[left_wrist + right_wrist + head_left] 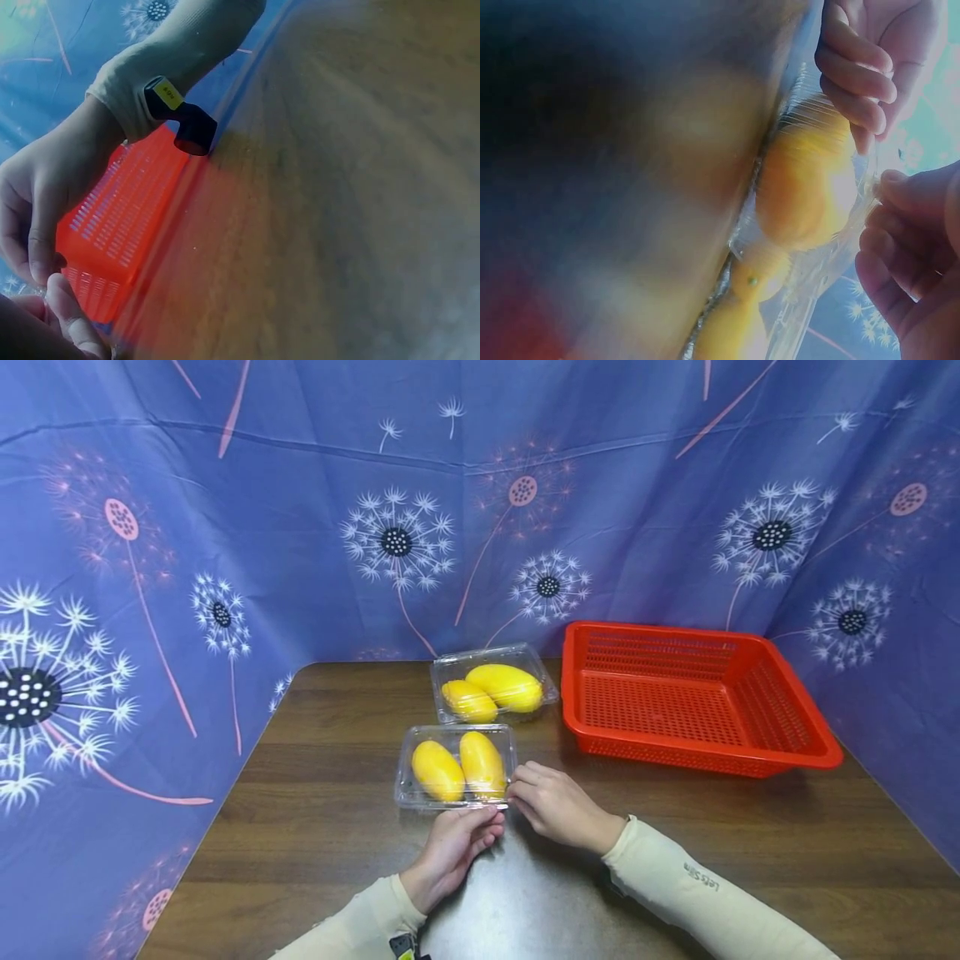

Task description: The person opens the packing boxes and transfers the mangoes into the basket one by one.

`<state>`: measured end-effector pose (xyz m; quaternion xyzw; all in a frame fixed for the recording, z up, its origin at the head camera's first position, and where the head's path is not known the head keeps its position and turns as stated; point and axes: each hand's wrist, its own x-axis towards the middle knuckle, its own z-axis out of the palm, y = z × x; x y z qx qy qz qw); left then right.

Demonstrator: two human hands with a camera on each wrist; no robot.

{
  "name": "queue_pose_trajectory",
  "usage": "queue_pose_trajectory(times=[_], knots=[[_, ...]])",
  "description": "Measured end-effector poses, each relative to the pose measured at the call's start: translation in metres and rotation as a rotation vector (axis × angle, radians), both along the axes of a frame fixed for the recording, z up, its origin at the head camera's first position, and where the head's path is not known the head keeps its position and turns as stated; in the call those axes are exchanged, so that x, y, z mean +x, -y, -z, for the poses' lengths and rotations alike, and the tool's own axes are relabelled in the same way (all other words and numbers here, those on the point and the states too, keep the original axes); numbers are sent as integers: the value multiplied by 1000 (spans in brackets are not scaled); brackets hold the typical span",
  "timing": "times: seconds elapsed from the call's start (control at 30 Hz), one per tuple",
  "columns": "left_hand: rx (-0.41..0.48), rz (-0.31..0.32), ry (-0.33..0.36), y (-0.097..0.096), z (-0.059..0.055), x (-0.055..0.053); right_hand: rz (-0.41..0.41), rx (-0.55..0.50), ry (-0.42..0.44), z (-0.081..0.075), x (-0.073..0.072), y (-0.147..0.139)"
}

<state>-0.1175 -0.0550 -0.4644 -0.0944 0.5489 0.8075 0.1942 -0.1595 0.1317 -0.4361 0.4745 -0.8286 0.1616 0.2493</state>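
Note:
A clear plastic clamshell box point(431, 804) lies on the table with two yellow mangoes point(438, 771) inside. My left hand point(457, 850) pinches its near edge close to the right corner, thumb on the rim. At that same corner my right hand point(558, 804) pinches the rim with thumb and fingertips. The right wrist view shows both hands close together beside the lid edge, with a mango point(802, 187) behind the ribbed plastic. In the left wrist view the fingertips nearly meet, and the box is mostly hidden.
Just behind stands a second clear box point(493, 649) holding two mangoes point(506, 687). A red plastic basket point(667, 756) with perforated walls sits at the back right. Patterned blue cloth point(300, 568) hangs around the wooden table point(315, 827).

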Motion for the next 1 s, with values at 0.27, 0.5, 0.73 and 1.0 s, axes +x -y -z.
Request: queue_pose_trajectory(times=[0.27, 0.5, 0.73, 1.0], knots=[[3, -58, 14, -8, 0, 0, 3, 50, -6, 0, -2, -2], [-9, -79, 16, -13, 2, 4, -1, 61, -25, -13, -3, -2], [-6, -91, 10, -12, 0, 3, 0, 147, 23, -53, -10, 4], [8, -66, 24, -7, -3, 5, -16, 149, 59, -42, -10, -1]])
